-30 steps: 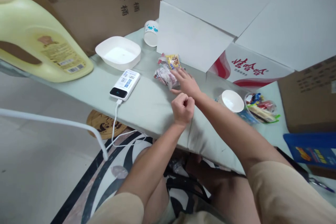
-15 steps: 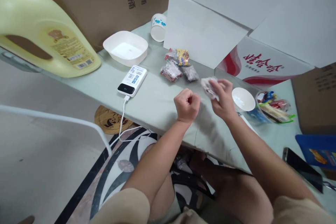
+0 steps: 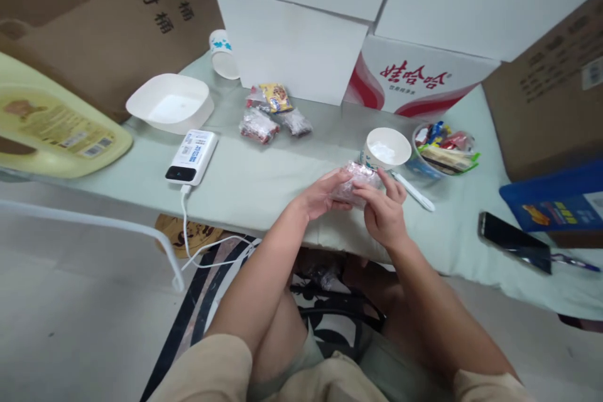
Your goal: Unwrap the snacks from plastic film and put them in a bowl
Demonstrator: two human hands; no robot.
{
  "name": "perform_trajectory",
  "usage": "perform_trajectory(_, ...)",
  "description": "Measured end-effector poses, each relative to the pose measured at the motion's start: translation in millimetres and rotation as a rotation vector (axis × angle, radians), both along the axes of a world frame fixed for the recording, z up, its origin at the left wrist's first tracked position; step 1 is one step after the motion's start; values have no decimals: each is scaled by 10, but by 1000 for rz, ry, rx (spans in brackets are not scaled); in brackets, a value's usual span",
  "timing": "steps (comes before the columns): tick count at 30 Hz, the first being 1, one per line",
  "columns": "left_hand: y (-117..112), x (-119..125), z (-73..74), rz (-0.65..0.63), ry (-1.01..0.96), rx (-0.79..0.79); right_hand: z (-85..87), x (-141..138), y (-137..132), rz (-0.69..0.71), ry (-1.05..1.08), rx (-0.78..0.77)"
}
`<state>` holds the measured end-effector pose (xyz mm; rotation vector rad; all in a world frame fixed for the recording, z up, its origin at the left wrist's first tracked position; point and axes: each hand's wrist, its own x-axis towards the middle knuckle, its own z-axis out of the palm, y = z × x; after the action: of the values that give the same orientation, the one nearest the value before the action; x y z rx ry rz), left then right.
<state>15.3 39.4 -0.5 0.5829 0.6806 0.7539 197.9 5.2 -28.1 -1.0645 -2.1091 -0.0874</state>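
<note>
Here, the clear-wrapped packet (image 3: 362, 174) sits between your hands: your left hand (image 3: 324, 193) grips one side, apparently steadying it so your right hand (image 3: 386, 213) can hold the other with curled fingers. The paper cup (image 3: 401, 149) stands just beyond, beside a white utensil (image 3: 415, 192).
</note>
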Motion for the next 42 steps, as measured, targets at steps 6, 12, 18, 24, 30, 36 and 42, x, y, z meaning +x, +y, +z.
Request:
perform_trajectory(6,85,224,-62,265,80,63,46,263,-87,3,-12,-86)
perform_trajectory(12,200,237,-104,445,70,63,-17,919,100,-583,14,-328)
perform_trajectory(18,198,280,-119,479,90,152,-5,1168,59,-706,-234,-613)
perform_trajectory(24,226,237,-294,518,182,262,227,853,-219,-475,280,-811)
perform_trajectory(30,97,319,-332,434,417,340,206,333,-289,-366,402,-707)
perform_trajectory(36,38,387,-262,421,314,310,189,232,-258,-367,203,-594)
perform_trajectory(42,169,104,-165,665,222,154,149,340,-250,-350,67,-630)
